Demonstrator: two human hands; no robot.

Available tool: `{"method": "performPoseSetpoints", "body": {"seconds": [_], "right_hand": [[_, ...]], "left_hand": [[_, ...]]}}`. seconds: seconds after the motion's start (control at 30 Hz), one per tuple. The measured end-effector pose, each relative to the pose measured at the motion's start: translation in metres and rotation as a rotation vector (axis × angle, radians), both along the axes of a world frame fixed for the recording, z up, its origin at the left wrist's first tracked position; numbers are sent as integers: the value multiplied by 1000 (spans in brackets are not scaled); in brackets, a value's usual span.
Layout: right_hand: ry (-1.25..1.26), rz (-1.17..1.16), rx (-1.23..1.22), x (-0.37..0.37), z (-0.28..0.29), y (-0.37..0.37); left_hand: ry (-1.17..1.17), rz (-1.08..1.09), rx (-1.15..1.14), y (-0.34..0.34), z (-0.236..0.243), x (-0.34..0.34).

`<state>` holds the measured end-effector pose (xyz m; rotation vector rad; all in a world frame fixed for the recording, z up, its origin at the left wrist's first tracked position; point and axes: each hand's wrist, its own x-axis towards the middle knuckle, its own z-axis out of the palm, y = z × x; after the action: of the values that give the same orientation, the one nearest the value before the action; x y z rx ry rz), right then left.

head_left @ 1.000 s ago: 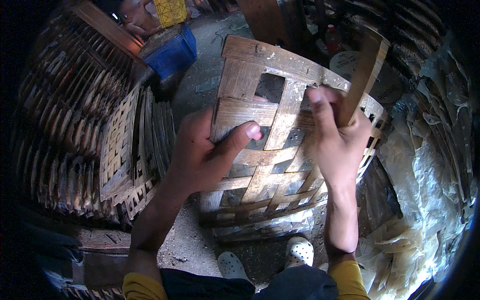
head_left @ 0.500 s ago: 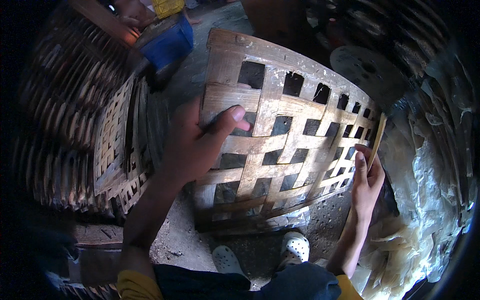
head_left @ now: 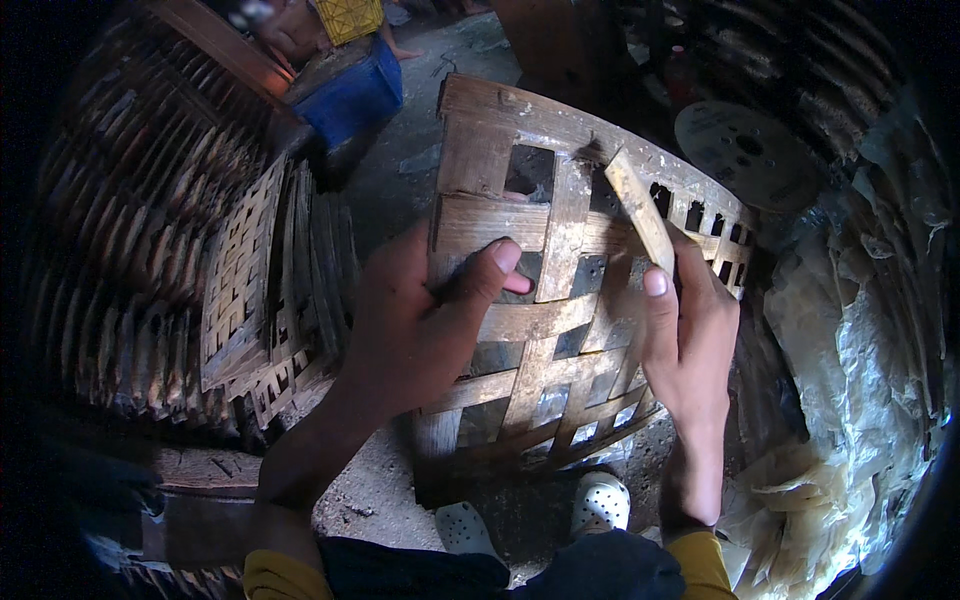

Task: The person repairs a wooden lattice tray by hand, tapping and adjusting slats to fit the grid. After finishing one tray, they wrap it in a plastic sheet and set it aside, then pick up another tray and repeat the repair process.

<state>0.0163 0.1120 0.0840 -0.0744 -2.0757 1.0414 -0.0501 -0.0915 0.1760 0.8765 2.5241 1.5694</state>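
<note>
A woven panel of flat wooden or bamboo strips (head_left: 512, 318), with square gaps, stands tilted in front of me. My left hand (head_left: 425, 310) grips its left edge, with the thumb on the near face and a fingertip showing through a gap. Pinched between the thumb and fingers of my right hand (head_left: 690, 320) is a short, flat, pale wooden strip (head_left: 640, 210). It points up and to the left, before the panel's upper row of gaps. Whether the strip touches the panel, I cannot tell.
Similar woven panels (head_left: 240, 280) lean at the left beside tall stacks of slats (head_left: 120, 250). Crumpled translucent sheets (head_left: 830, 400) pile up at the right, below a round disc (head_left: 745, 150). A blue crate (head_left: 350, 95) stands at the back, near another person's bare limbs (head_left: 285, 30).
My right hand has moved left and up from the panel's right side, bringing the wooden strip before the panel. The left hand and panel have shifted slightly right and down in view.
</note>
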Motion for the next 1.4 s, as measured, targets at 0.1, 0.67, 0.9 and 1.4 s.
{"method": "performPoseSetpoints", "body": {"seconds": [0.1,0.67,0.9,1.4], "right_hand": [[-35,-10,21,8,6,-8],[-74,76,-87,19,-10,2],[-219,-70,-218,14,-41,27],[-39,-202,-104,0,-67,53]], "left_hand": [[-10,-4,20,-1,-5,-3],[-47,-13,42,1,-1,1],[-65,-2,6,6,4,-3],[-5,-17,45,-2,-1,4]]}}
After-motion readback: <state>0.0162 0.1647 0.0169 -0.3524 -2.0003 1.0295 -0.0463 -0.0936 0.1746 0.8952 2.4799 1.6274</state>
